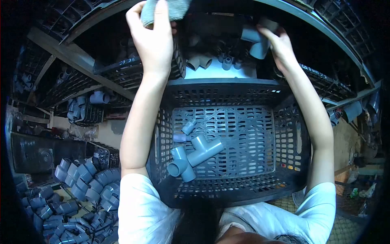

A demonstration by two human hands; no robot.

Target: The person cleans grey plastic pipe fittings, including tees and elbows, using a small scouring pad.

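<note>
At the top of the view my left hand [152,36] is closed on a grey-green piece with a rough, cloth-like surface [174,10], perhaps a rag or scouring pad. My right hand [280,44] grips a grey PVC pipe tee [258,48] over the shelf and is slightly blurred. Below both hands, a black plastic crate [227,83] sits close to my body. Its left side holds a large grey tee [205,150], another branched fitting [180,164], a small grey fitting [189,127] and a small purplish fitting [181,138].
Beyond the crate, the shelf carries tan elbows [199,62] and small grey fittings [227,62]. Black crates flank it on the left [122,69] and right [325,77]. Many grey elbows [83,179] are heaped at lower left. A metal shelf beam [321,20] runs overhead.
</note>
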